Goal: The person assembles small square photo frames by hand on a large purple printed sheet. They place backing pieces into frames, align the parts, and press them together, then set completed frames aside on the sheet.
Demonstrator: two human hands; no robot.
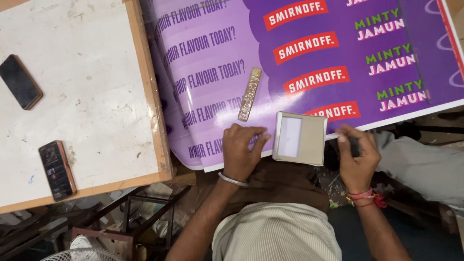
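1. Only one view here, the head camera looking straight down. The left hand [243, 151] lies flat, palm down, fingers spread on the near edge of a stack of glossy purple printed sheets [309, 58]. Nothing is gripped; it's just pressing the stack down.

2. The right hand [356, 157] is curled closed around something small and dark, a tool handle maybe, but it's too hidden to say what. That fist sits at the near edge of the sheets, just right of a small grey card block [299, 138].

3. The card block lies between the two hands, half on the sheet edge and half hanging over the lap. It looks like stiff board with a pale lilac face, so probably light and rigid, easiest to take by its side edges.

4. The sheets look thin, slick and floppy, since the left-hand ends curl over. I'd guess they slide on each other easily, so a flat palm near the edge seems the sensible way to hold them. Corners probably crease if pinched.

5. A narrow speckled metal-looking bar [249, 94] rests on the sheets just above the left hand, not touching it.

6. On the left, a white table [87, 96] with a wooden rim carries two phones, a dark phone [20, 81] and a red-edged phone [57, 169], well apart from the hands.
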